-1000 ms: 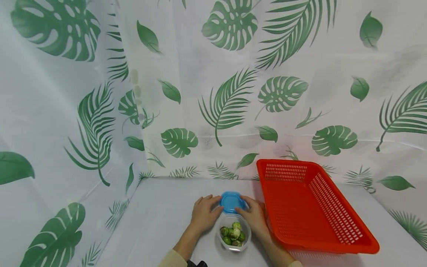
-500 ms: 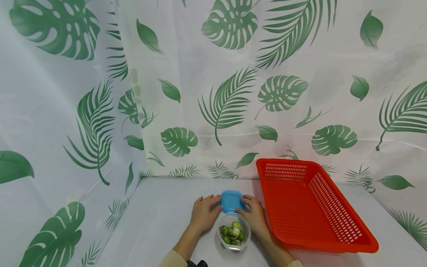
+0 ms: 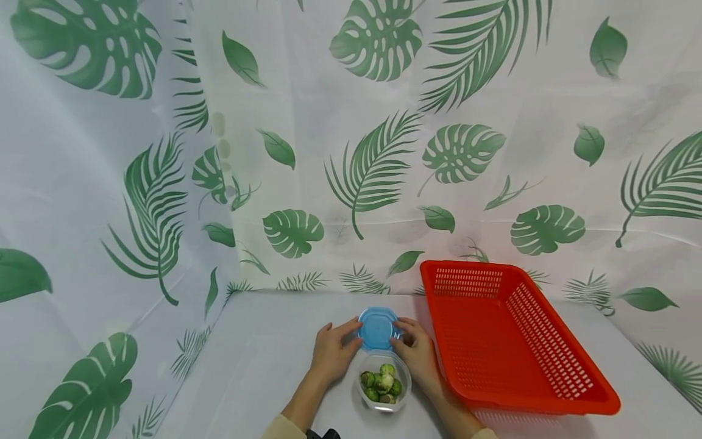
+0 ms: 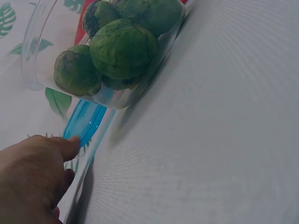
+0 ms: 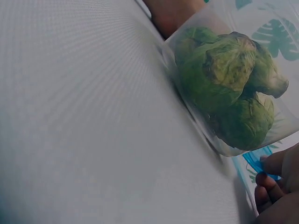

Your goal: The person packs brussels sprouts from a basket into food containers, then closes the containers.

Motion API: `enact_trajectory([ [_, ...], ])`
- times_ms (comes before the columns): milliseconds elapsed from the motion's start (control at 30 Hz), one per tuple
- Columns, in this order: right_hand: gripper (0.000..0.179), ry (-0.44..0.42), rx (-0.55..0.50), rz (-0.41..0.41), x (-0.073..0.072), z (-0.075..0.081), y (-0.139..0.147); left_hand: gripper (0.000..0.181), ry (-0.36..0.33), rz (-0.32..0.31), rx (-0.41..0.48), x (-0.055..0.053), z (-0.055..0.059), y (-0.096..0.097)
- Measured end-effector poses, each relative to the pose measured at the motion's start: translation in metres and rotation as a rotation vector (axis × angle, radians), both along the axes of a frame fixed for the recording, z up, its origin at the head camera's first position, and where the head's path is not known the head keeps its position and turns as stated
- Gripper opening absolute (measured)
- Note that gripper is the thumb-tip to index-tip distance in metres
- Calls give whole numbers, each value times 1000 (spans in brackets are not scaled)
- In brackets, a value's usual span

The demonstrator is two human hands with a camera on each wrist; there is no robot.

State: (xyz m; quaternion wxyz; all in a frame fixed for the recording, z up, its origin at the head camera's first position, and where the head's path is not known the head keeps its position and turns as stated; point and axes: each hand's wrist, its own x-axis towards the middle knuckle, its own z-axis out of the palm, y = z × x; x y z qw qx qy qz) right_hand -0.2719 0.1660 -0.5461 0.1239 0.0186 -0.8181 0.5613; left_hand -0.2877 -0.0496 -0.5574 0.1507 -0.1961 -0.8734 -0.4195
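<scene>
A blue plastic lid is held between both hands, just beyond a clear plastic container. Several Brussels sprouts lie inside the uncovered container. My left hand pinches the lid's left edge; in the left wrist view its thumb presses the rim of the tilted lid, which appears raised from the table. On the opposite edge, my right hand pinches the lid between thumb and fingers. Through the container wall, the sprouts fill much of the right wrist view, and only a bit of the lid shows there.
A large red plastic basket with slotted sides stands close to the right of my right hand. White table covering spreads left of the hands. A leaf-printed curtain hangs behind and along the left.
Between both hands, the lid has tilted, its far edge rising so that more of its face shows. The fingers have shifted slightly with it. The container and basket stay in place.
</scene>
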Motion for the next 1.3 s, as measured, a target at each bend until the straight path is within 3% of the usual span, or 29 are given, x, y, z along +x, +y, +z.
enact_trajectory([
  [133,39,27,-50,0,0,0,-1,39,-4,-17,71,0,-1,0],
  [300,39,60,-92,2,1,1,-2,42,-76,-58,237,2,0,-1],
  [433,41,101,-108,-4,3,2,-3,42,-89,-88,300,4,2,-1],
  [567,43,113,-144,7,4,4,-3,43,-90,-108,335,5,4,0],
  [833,46,41,-241,-3,7,13,-5,41,-119,-132,392,8,11,-1],
  [1033,44,59,-300,25,8,14,-5,40,-114,-143,409,11,13,-3],
  [1300,43,124,-215,74,14,17,-6,41,-110,-145,413,10,14,-5],
])
